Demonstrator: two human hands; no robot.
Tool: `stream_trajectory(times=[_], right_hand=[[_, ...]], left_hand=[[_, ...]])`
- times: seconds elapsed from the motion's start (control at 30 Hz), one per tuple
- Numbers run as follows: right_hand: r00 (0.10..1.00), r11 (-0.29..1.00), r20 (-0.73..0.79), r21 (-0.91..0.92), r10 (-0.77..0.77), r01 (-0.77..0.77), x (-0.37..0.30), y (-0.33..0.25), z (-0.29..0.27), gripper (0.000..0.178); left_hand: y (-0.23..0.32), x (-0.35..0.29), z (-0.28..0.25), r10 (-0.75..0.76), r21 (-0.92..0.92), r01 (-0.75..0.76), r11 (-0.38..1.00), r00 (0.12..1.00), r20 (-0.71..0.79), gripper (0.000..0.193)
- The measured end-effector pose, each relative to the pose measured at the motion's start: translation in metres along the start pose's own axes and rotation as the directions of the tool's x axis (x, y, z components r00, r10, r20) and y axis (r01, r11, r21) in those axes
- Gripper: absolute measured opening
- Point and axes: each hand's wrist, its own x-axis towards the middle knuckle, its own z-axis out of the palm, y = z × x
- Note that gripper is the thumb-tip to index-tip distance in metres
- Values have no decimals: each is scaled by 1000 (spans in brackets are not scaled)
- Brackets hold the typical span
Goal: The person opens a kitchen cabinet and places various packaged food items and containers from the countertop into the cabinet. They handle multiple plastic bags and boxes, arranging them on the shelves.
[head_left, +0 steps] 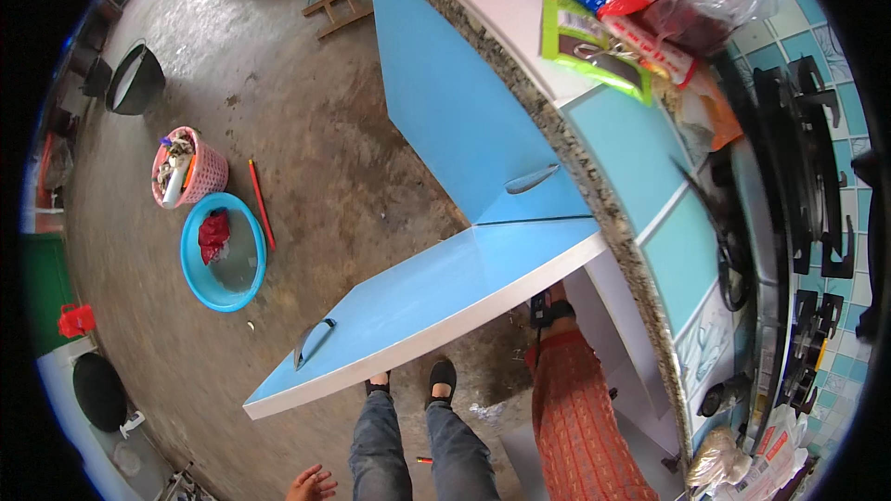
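My right arm, in a rust-red knitted sleeve (585,408), reaches down beside an open blue cabinet door (418,292) with a pale edge. A black band with a dark squarish piece (538,309) sits at the wrist. Just past it, only a sliver of my right hand (558,291) shows; the door's edge hides the fingers, so what they touch cannot be seen. Low in the view, my left hand (312,484) hangs beside my leg with its fingers apart and nothing in it. A curved metal handle (314,343) is fixed on the open door.
A second blue door (464,83) adjoins it. The tiled counter (617,144) at right bears packets (594,42) and a black gas stove (817,176). On the concrete floor stand a blue basin (193,283), a pink basket (212,172) and a black bucket (139,88); a red stick (261,204) lies nearby.
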Motion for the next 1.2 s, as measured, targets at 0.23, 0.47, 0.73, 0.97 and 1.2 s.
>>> stream_trajectory(times=[0.23, 0.47, 0.73, 0.97, 1.2], right_hand=[[907, 721, 310, -693, 285, 11, -183, 32, -31, 30], [805, 551, -32, -713, 592, -433, -426, -10, -86, 68], [981, 939, -190, -329, 42, -103, -639, -64, -175, 49], [658, 943, -711, -333, -248, -5, -722, -33, -226, 37], [479, 784, -665, -273, -573, 558, -781, -178, -261, 80]], left_hand=[[50, -49, 21, 16, 157, -37, 987, 991, 133, 51], [112, -91, 67, -44, 383, -136, 914, 903, 426, 58], [187, -131, 121, -270, 613, -141, 777, 806, 527, 60], [204, -174, 273, -373, 779, -256, 572, 765, 525, 58], [154, -216, 376, -407, 819, -341, 461, 739, 537, 56]])
